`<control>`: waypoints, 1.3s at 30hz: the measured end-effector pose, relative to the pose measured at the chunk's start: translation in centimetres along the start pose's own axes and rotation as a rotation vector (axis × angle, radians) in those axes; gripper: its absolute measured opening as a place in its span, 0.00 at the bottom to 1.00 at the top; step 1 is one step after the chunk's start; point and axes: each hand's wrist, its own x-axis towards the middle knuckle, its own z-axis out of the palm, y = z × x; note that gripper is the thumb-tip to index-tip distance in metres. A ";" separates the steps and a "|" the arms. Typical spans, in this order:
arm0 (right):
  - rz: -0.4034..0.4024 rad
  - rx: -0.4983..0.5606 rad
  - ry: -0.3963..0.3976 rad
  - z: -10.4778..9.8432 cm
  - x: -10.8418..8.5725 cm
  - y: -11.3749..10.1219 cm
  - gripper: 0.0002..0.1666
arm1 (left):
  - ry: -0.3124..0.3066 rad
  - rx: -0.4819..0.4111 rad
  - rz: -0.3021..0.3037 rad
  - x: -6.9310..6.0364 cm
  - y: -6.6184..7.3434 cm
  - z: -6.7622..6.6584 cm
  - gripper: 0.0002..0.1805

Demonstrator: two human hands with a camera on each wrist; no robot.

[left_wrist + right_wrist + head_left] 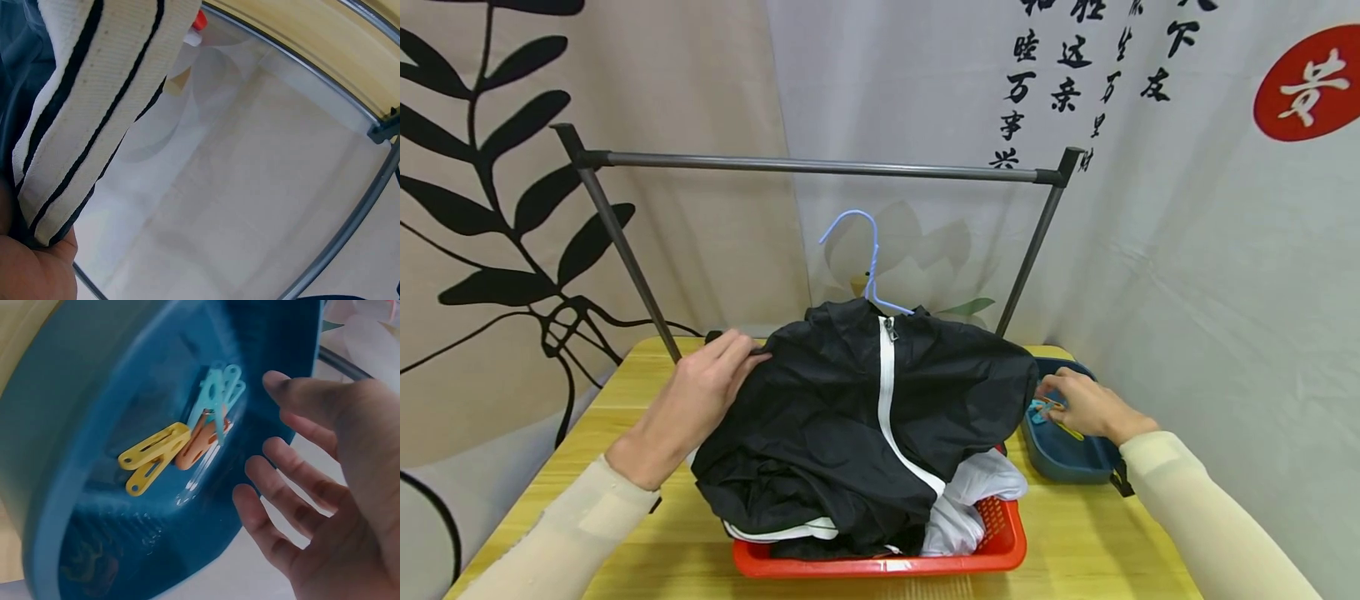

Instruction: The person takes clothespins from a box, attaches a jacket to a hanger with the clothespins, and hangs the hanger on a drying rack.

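A black jacket [827, 400] with a white zipper strip lies over a red basket, on a blue hanger [874, 250] whose hook stands up from the collar. My left hand [711, 383] pinches the jacket's edge at its upper left. In the left wrist view, a cream ribbed band [94, 112] with dark stripes hangs by that hand. My right hand [1086, 404] reaches over a blue basin [1067, 458], fingers loosely bent and holding nothing. Inside are yellow [156, 453], orange [203, 440] and turquoise clothespins [212, 394], apart from the fingertips in the right wrist view.
The red basket [880, 568] also holds white cloth [962, 508]. Behind it stands a grey metal rack with a horizontal bar [820, 166]. Everything rests on a yellow wooden table [647, 550], with printed curtains [700, 225] behind.
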 end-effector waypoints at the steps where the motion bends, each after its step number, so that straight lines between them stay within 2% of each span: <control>1: 0.002 -0.003 -0.009 0.1 0.0 0.1 0.15 | 0.001 0.002 0.002 0.0 0.0 0.0 0.17; 6: -0.008 -0.017 -0.048 0.5 0.2 0.5 0.17 | 0.001 0.005 0.008 -0.1 0.0 0.0 0.07; 10: -0.010 -0.014 -0.079 0.7 0.4 0.6 0.16 | 0.000 0.005 0.006 -0.2 0.0 0.0 0.03; 12: -0.011 -0.007 -0.092 0.7 0.5 0.7 0.15 | 0.001 0.008 0.006 -0.3 0.1 0.0 0.03; 17: -0.007 0.001 -0.109 0.8 0.6 0.5 0.13 | -0.003 0.018 0.007 -0.3 0.1 0.0 0.10; 26: 0.061 -0.028 -0.155 0.8 1.1 0.2 0.14 | -0.010 0.021 0.000 -0.5 0.1 0.1 0.16; 29: 0.078 -0.034 -0.150 1.0 1.3 0.3 0.16 | -0.013 0.022 0.002 -0.5 0.1 0.1 0.14; 33: 0.086 -0.055 -0.142 1.1 1.4 0.4 0.17 | -0.019 0.019 0.000 -0.4 0.1 0.1 0.04; 37: 0.082 -0.062 -0.146 1.2 1.3 0.4 0.12 | -0.016 0.005 0.007 -0.4 0.1 0.1 0.04; 39: 0.083 -0.058 -0.148 1.2 1.2 0.4 0.11 | -0.014 0.002 0.012 -0.4 0.1 0.1 0.08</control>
